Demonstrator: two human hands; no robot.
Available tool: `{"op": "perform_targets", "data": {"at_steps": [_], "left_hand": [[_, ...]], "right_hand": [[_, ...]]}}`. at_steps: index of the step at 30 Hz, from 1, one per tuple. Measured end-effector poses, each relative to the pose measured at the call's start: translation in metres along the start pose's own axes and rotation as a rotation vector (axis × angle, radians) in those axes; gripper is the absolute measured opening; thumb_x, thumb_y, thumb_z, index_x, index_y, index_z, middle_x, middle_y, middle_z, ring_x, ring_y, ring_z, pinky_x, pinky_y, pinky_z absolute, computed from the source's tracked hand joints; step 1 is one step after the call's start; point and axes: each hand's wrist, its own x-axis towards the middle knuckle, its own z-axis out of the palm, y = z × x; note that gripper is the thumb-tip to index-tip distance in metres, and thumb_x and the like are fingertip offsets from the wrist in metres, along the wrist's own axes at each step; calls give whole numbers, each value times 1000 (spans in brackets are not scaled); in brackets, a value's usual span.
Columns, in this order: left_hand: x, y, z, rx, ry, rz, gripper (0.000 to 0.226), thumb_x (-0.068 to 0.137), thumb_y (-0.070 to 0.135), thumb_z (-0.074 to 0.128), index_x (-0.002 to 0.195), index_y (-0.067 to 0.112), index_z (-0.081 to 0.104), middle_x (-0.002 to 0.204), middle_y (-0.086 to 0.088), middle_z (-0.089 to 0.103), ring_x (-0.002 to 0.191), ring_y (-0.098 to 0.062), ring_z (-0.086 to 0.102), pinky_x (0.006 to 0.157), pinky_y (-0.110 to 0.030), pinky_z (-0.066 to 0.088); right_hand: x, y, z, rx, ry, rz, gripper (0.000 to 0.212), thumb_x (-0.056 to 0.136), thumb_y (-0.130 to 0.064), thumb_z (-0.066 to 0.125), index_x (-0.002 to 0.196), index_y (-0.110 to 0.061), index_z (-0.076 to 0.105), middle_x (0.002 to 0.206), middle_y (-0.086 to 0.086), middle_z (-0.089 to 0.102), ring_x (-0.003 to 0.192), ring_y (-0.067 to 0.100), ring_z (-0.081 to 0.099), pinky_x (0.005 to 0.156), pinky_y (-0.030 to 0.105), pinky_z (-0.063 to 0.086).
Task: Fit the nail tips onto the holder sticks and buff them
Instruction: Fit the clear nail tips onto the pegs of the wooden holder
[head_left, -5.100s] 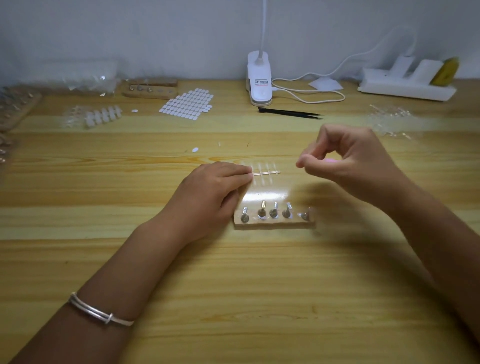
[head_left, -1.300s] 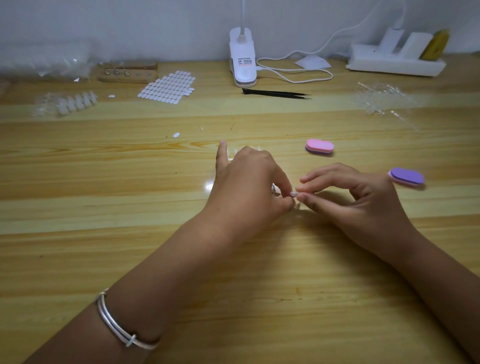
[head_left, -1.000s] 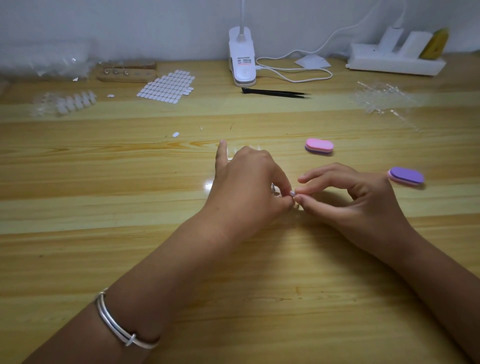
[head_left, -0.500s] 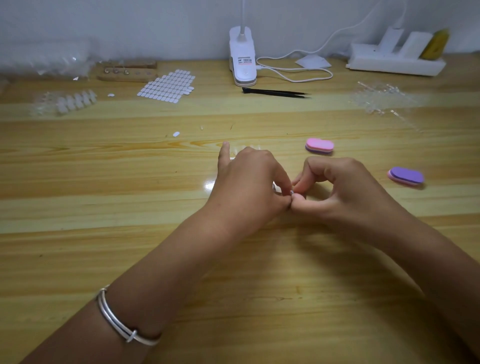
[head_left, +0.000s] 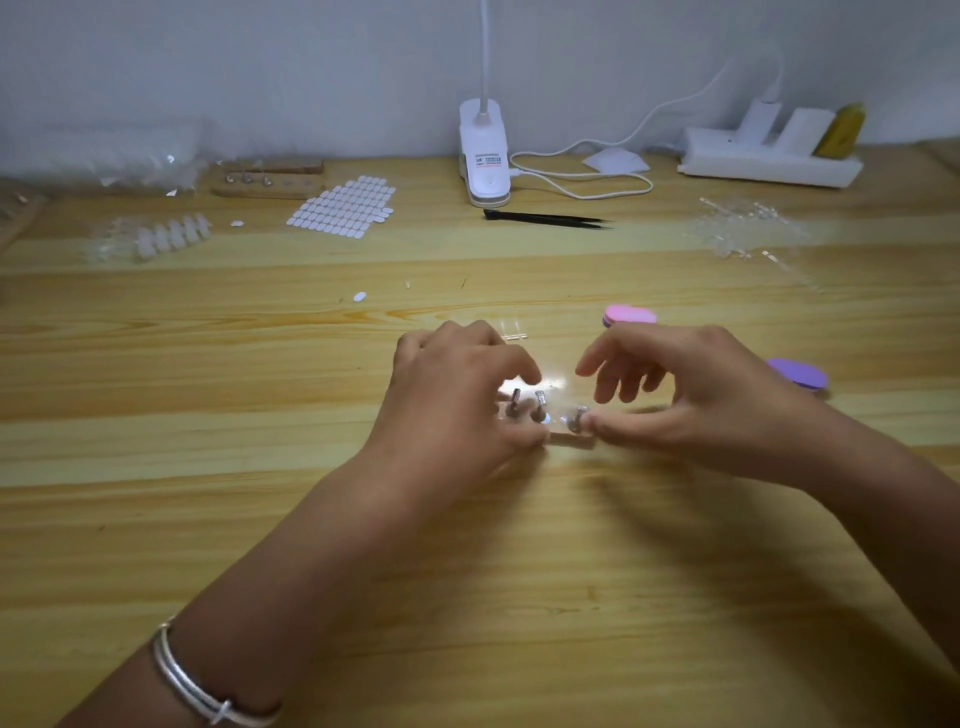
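Across the whole view spreads a pale wooden bench, and both forearms stretch over it toward its middle, the left one with a silver bracelet on the wrist. At the middle the left hand and the right hand face each other closely over a small wooden holder block. Far beyond the right fingers, against the wall, lies a white power strip. Far beyond the left fingers stands a white lamp base, with a sheet of white oval tabs to its left and black tweezers just this side of it. Well off to the left of the left fingers sits a row of pale nail tips. A pink buffer lies just beyond the right fingers, and a purple buffer shows past that hand's knuckles on its right. The left fingers arch over the block's left end with the thumb at its near edge; whether they clamp it I cannot tell. Three metal-footed holder sticks show on the block between the hands. The right fingers hang loosely spread, gripping nothing, while the thumb tip touches the rightmost stick. Blur hides whether a nail tip sits there.
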Motion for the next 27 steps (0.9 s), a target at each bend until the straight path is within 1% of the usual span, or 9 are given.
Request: {"op": "perform_targets", "data": {"at_steps": [2,6,8,11,16,18,22,25,27], "left_hand": [[0,-4,-1,8,-10,-14,25,72,50,74,93,37,69,94,15,58,99,-7,48,89,-27,21],[1,-8,-1,7,-49,6,19,73,50,73,86,35,71,87,15,60,92,-6,49,84,-27,20],[2,-10,-1,-24,-76,9,19,73,49,74,84,35,71,86,15,61,91,-5,48,82,-27,21],[6,-11,-3,-65,-113,6,18,72,47,78,83,35,72,87,14,63,90,-5,48,79,-26,18],[8,-10,-4,-99,-132,-11,17,71,45,80,83,33,73,87,13,64,91,-7,50,77,-25,18],[7,-10,-3,-82,-122,-13,19,72,47,78,85,33,74,86,13,63,91,-7,50,78,-26,18],[3,-11,0,-36,-81,-14,21,74,50,73,89,34,74,87,14,63,91,-7,49,81,-27,20],[0,-12,2,-6,-53,1,23,76,51,72,92,34,73,90,14,64,93,-7,48,82,-29,21],[-3,-14,2,1,-49,24,24,76,52,71,93,35,72,92,15,62,95,-7,48,82,-28,21]], "right_hand": [[1,-1,6,-44,-11,-13,23,74,-34,81,90,-23,70,80,-9,66,78,7,58,67,23,47],[1,2,16,-186,24,-77,13,81,-27,80,78,-18,70,75,-7,64,73,6,56,66,27,41],[0,2,15,-177,27,-76,8,82,-24,77,80,-19,72,75,-9,65,75,4,56,67,24,40],[1,3,14,-187,2,-78,4,83,-24,73,85,-20,74,77,-15,64,78,-2,56,69,15,39],[3,1,13,-216,-37,-74,2,86,-23,71,88,-22,71,80,-16,63,80,-2,56,69,14,39],[4,0,14,-224,-46,-74,2,87,-23,71,88,-21,70,81,-14,63,80,0,57,70,18,41],[6,-4,12,-247,-77,-95,4,86,-22,67,86,-19,66,81,-9,63,78,9,56,73,32,46],[9,-5,10,-274,-110,-115,4,86,-21,69,85,-19,65,80,-8,62,74,7,52,70,30,43],[12,-5,6,-294,-165,-114,6,86,-24,70,85,-20,65,81,-9,62,74,6,51,69,28,40]]}}
